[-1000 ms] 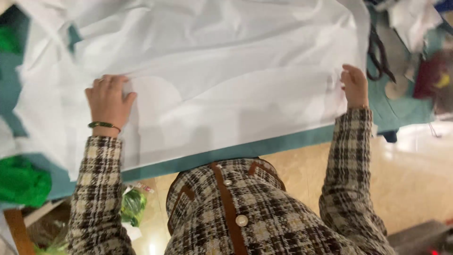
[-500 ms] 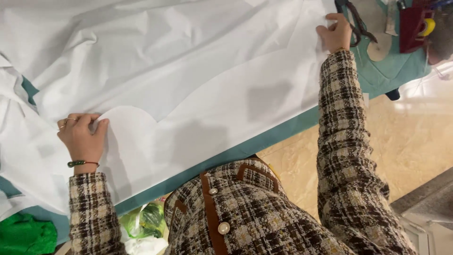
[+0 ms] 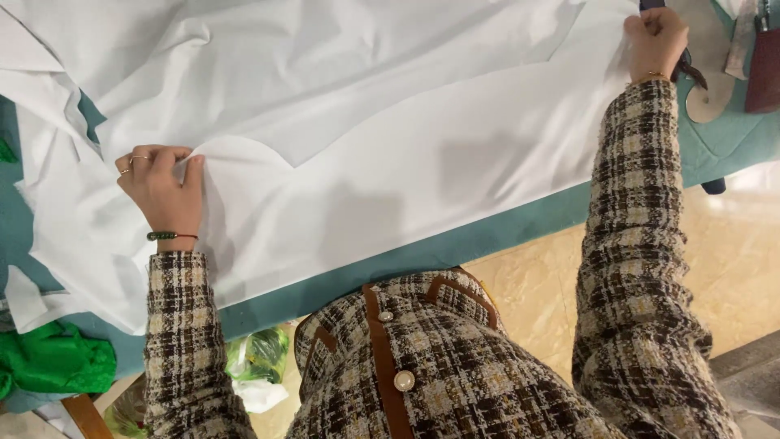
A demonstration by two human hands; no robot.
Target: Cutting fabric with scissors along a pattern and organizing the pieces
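- Two hands grip one sheet of white fabric (image 3: 390, 162) at opposite ends; both are closed on cloth.
- Left hand (image 3: 162, 191): fingers curled and pinched on a curved cut edge of the fabric, lifting a small fold; rings and a green bracelet (image 3: 171, 236) are visible.
- Right hand (image 3: 656, 39): clenched on the far right edge of the same sheet, arm stretched out in a plaid sleeve (image 3: 638, 244).
- Fabric position: spread flat across a teal table (image 3: 487, 240), overlapping in layers, with a rounded cut-out near the left hand and creases toward the upper left.
- Step, as judged: the sheet is being pulled taut and squared between the two grips.
- Requirement for the next move, as judged: even tension from both ends, so the curved edge lies flat without new wrinkles.
- Surroundings: dark scissors (image 3: 689, 69) just beside the right hand, a pale curved template (image 3: 711, 102) and a dark red case (image 3: 764, 69) on the table's right; green cloth (image 3: 53, 362) at lower left.
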